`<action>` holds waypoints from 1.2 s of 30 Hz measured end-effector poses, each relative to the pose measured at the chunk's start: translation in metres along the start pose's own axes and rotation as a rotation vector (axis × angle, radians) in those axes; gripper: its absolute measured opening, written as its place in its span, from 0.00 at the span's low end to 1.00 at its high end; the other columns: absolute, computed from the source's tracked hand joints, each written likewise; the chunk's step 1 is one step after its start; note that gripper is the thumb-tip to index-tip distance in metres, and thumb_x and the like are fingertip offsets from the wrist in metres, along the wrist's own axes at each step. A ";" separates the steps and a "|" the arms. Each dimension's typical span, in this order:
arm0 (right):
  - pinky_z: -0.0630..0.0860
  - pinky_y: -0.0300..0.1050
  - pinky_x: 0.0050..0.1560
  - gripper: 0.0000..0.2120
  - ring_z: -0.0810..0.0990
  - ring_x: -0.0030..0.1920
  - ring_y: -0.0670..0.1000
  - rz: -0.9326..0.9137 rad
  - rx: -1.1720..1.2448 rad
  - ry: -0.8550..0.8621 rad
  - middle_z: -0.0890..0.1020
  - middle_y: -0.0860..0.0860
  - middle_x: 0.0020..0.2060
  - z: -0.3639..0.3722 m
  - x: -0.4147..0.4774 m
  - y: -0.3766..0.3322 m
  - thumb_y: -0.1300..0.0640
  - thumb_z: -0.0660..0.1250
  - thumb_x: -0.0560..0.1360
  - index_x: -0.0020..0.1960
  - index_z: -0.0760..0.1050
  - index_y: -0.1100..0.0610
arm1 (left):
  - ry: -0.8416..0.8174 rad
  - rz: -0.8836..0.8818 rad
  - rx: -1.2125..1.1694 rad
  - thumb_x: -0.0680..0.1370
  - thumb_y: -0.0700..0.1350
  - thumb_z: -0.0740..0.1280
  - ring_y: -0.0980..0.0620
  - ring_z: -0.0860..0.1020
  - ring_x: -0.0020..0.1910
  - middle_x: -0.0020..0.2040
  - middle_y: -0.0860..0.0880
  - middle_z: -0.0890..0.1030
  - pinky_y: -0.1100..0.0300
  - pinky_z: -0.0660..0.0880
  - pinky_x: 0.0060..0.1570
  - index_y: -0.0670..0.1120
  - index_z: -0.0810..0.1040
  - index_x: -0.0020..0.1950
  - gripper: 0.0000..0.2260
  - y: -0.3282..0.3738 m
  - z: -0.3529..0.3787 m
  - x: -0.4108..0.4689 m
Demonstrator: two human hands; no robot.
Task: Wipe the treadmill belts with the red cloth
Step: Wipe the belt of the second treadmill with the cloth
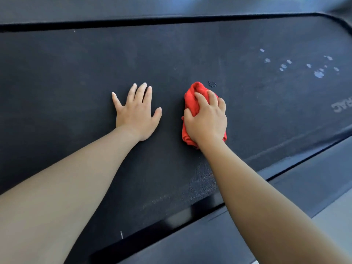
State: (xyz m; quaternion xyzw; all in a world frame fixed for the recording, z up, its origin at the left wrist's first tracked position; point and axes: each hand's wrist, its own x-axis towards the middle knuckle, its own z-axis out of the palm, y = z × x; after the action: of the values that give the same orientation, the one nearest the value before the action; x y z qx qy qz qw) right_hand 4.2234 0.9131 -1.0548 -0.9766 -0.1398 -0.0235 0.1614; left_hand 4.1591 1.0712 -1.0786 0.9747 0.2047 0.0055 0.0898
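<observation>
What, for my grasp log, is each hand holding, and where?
The right hand grips the red cloth over its middle; the left hand lies flat on the belt, holding nothing.

Wide black treadmill belt: matt, finely grained, rubber-like in look. Coarser pebbled grain picked out by light in a patch by the near edge. Marked at right with pale grey blotches, chalky and dry in look. Faded grey printed lettering lying flat on the belt surface, matt. Bright red crumpled cloth: soft fabric, matt, deeply creased; weave too fine to tell. Small cluster of darker specks just beyond the cloth; finish not determinable. Dark near side rail: smooth, hard, plastic-looking, faint satin sheen. Dark far side rail: same smooth finish, soft sheen along the top.
</observation>
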 end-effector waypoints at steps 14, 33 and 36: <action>0.70 0.51 0.57 0.25 0.59 0.70 0.55 -0.058 -0.025 -0.025 0.64 0.46 0.72 0.000 0.061 -0.001 0.47 0.61 0.73 0.70 0.67 0.46 | 0.021 0.007 -0.062 0.78 0.58 0.53 0.49 0.48 0.76 0.77 0.51 0.53 0.35 0.44 0.70 0.47 0.54 0.76 0.29 -0.002 0.002 0.002; 0.71 0.48 0.50 0.22 0.61 0.68 0.53 -0.348 0.038 -0.058 0.66 0.44 0.69 0.007 0.144 0.030 0.47 0.62 0.72 0.67 0.69 0.46 | 0.058 -0.235 -0.179 0.81 0.51 0.53 0.51 0.49 0.77 0.78 0.51 0.53 0.37 0.43 0.70 0.46 0.56 0.76 0.24 0.069 0.005 0.124; 0.72 0.50 0.53 0.23 0.60 0.68 0.54 -0.427 0.042 -0.090 0.66 0.45 0.70 0.010 0.170 0.029 0.46 0.61 0.73 0.67 0.69 0.47 | 0.116 -0.348 -0.153 0.81 0.51 0.52 0.51 0.48 0.77 0.78 0.50 0.53 0.40 0.43 0.72 0.45 0.54 0.77 0.24 0.077 0.008 0.145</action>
State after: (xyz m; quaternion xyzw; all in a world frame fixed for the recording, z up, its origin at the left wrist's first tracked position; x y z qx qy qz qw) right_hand 4.3949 0.9351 -1.0578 -0.9213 -0.3511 -0.0105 0.1669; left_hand 4.3230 1.0583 -1.0761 0.9131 0.3737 0.0616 0.1511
